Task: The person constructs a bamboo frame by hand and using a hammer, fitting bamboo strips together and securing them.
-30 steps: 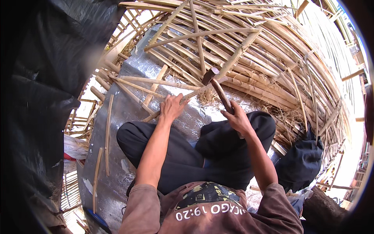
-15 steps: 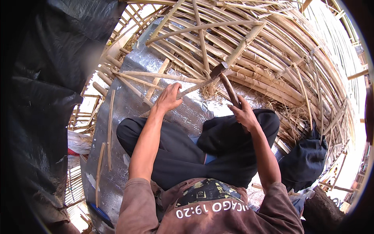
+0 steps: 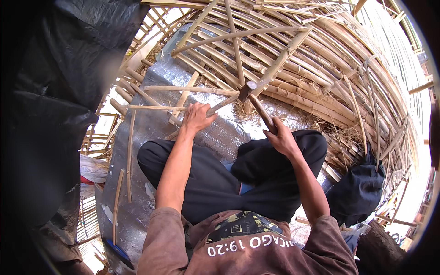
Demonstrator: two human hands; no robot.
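My left hand [image 3: 198, 117] is closed around a short brown stick [image 3: 222, 105] that slants up to the right. A thin pale bamboo strip [image 3: 156, 107] reaches my left fingers from the left; whether I grip it too is hidden. My right hand [image 3: 280, 138] grips the wooden handle of a hammer [image 3: 262, 112]. Its dark metal head is at the stick's far end, apparently touching it. Just beyond the head, bamboo pieces [image 3: 286, 52] cross over a slatted bamboo panel [image 3: 316, 82].
I sit cross-legged on a grey, shiny sheet [image 3: 151, 126] with loose bamboo strips [image 3: 118, 206] on it. Black plastic sheeting [image 3: 50, 114] hangs at the left. A dark cloth bundle [image 3: 360, 188] and a log [image 3: 380, 243] lie at the right. Shredded fibres [image 3: 343, 137] edge the panel.
The hammer has moved down and left, its head now lower along the stick. The thin strip left of my left hand has swung from slanting to nearly level.
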